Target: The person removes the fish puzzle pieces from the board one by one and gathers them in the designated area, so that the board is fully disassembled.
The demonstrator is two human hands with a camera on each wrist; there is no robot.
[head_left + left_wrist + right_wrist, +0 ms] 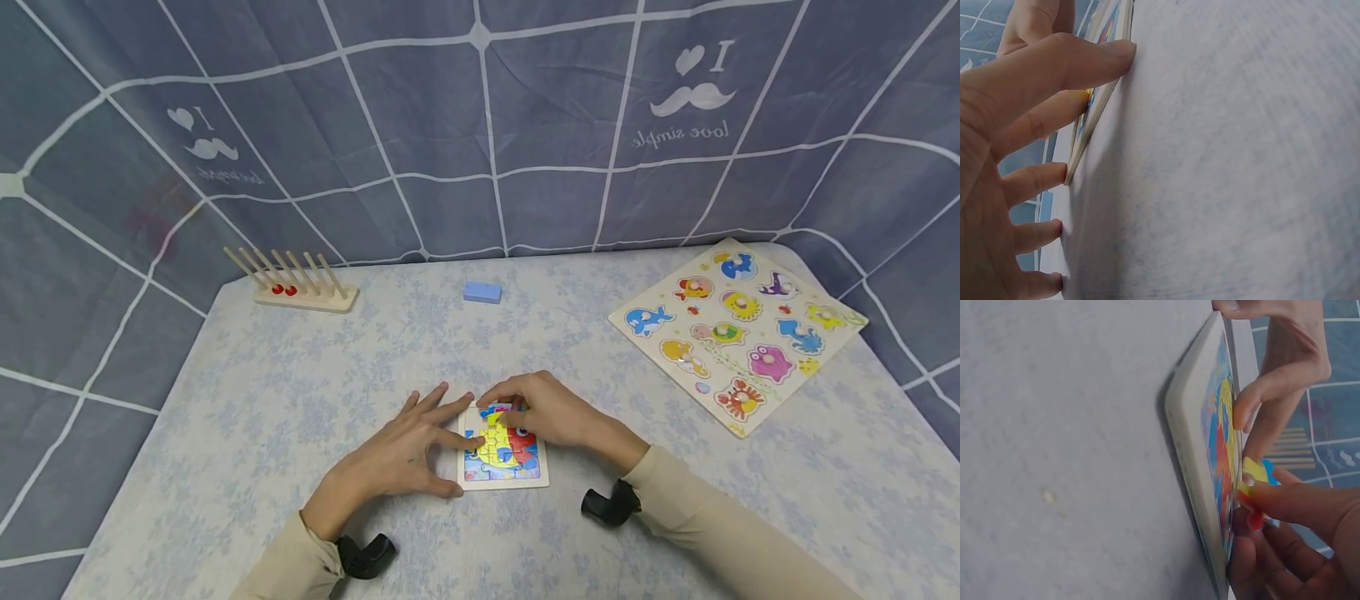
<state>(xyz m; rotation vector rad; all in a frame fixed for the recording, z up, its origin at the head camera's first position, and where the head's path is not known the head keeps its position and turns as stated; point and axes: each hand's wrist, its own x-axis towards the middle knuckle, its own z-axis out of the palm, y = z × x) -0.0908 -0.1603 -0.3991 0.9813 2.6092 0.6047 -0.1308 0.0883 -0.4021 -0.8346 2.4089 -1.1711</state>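
Observation:
A small square jigsaw puzzle (507, 484) lies flat in its pale wooden frame, with a yellow, red and blue picture. My left hand (403, 452) rests along its left side with fingers spread. The thumb touches the lower left corner, the index fingertip lies on the picture, and another finger meets the frame's edge in the left wrist view. Over the puzzle's upper part, my right hand (553, 410) pinches a puzzle piece (1256, 467) between thumb and fingers. Yellow, blue and red show on this raised piece. My right fingers cover the puzzle's upper right area.
At the back left stands a wooden peg rack (307, 298) with two red beads. A blue block (482, 292) lies at the back middle. To the right is a large sea-animal knob puzzle board (731, 333). A grey-blue curtain (551, 208) hangs behind the table.

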